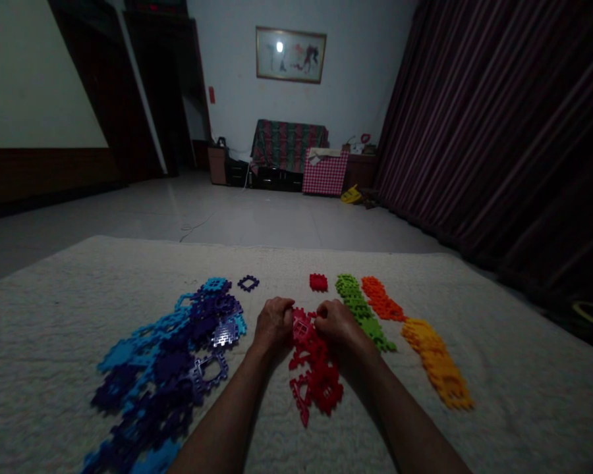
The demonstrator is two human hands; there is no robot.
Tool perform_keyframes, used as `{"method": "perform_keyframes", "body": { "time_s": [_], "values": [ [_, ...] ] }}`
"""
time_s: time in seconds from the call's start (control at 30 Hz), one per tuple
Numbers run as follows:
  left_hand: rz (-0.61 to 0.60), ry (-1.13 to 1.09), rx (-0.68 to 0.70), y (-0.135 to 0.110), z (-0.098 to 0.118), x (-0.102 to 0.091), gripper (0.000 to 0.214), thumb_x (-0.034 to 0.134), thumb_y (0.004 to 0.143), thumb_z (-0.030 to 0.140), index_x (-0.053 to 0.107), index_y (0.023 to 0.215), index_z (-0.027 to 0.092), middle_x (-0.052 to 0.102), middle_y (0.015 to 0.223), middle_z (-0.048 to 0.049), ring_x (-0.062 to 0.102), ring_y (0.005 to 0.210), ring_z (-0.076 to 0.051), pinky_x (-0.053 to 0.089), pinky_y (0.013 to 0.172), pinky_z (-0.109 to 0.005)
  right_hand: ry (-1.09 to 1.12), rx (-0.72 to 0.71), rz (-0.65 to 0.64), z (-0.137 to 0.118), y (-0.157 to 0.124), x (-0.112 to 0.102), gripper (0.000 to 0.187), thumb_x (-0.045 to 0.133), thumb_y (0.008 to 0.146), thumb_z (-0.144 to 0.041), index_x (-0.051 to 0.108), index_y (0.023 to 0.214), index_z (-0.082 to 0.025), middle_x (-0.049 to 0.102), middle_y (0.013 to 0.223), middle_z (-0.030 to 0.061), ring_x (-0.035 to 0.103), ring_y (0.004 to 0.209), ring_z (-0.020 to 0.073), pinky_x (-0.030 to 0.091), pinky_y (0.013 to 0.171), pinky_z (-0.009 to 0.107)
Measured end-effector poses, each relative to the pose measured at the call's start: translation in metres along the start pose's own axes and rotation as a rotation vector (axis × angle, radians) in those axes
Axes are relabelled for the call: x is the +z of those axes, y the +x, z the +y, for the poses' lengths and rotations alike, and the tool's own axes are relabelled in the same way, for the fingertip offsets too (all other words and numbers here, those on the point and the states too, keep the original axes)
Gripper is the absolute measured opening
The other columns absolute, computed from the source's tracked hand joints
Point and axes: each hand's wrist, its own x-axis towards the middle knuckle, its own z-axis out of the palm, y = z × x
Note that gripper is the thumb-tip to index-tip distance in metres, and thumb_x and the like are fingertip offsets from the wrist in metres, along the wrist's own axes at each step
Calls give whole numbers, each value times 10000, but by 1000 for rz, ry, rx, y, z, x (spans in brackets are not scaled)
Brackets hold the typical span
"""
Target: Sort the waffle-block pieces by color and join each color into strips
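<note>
Red interlocking building tiles (pixel 326 388) lie in a loose pile between my forearms. At the pile's far end, my left hand (pixel 273 322) is closed, with its fingertips on the left edge of a pinkish-red window tile (pixel 302 328). My right hand (pixel 337 319) has its fingers curled together at the right side of the same spot, on a red tile that the fingers partly hide. A single red tile (pixel 319 282) lies flat just beyond my hands. Close to my right hand runs a row of green tiles (pixel 356 304).
Purple tiles (pixel 175 368) and light-blue tiles (pixel 123 354) spread in a heap on the left. One dark square frame tile (pixel 248 283) lies apart. Orange tiles (pixel 381 299) and yellow tiles (pixel 437 362) line the right. All rest on a pale quilted mat (pixel 499 316).
</note>
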Motion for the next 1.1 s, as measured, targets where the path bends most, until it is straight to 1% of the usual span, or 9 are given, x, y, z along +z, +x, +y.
{"method": "perform_keyframes", "body": {
  "time_s": [0.1,0.27,0.33,0.47,0.57,0.63,0.8,0.93,1.1],
  "values": [
    [9,-13,-28,1,1,-1,351,477,837,95,729,1073,157,741,1014,-80,647,977,-202,495,927,-329,34,15,-20,-6,-4,0,149,620,723,-174,727,817,-132,696,837,79,583,746,157,367,638,238],
    [15,-21,-66,2,2,-2,358,472,840,93,731,1074,171,746,1026,-65,654,996,-192,491,946,-319,147,2,-66,-6,-3,-2,96,607,726,-152,697,757,-165,670,717,33,585,685,151,383,626,237],
    [9,-17,-62,2,3,-3,349,477,843,101,731,1074,165,747,1025,-70,655,990,-195,494,939,-320,169,-39,19,-1,2,-3,125,577,745,-137,694,775,-171,669,740,34,599,713,159,412,663,244],
    [6,1,-52,2,3,-3,343,479,850,113,734,1070,174,748,1016,-71,658,970,-195,500,922,-321,147,-123,261,9,11,2,217,512,783,-120,701,875,-175,676,902,70,617,838,181,458,808,277],
    [9,16,-44,1,3,-2,339,481,852,114,732,1073,169,747,1017,-75,657,972,-196,499,924,-326,165,-145,345,12,12,8,284,485,804,-134,694,993,-171,671,999,97,620,923,201,470,870,302],
    [9,14,-44,1,2,-2,335,484,852,113,731,1073,161,746,1017,-81,655,974,-199,499,923,-331,148,-113,377,9,9,10,313,516,814,-191,674,1080,-146,659,1069,132,613,992,235,468,901,332],
    [5,15,-37,1,2,-1,335,479,856,107,731,1070,157,746,1022,-78,652,979,-203,496,932,-337,2,46,270,-5,-3,7,497,618,807,-400,623,1193,-87,649,1086,195,616,1030,297,456,891,353],
    [5,25,-39,1,1,1,319,498,850,117,731,1066,152,744,1015,-86,647,986,-215,495,937,-346,-103,76,210,-12,-7,7,435,638,793,-440,643,1096,-128,649,1046,176,630,983,281,457,842,324],
    [17,26,-33,0,1,1,325,496,846,113,729,1066,170,744,1007,-73,647,983,-202,493,933,-331,-172,61,243,-11,-3,13,439,642,787,-486,644,1055,-137,630,1034,179,615,990,297,460,842,347]
  ]
}}
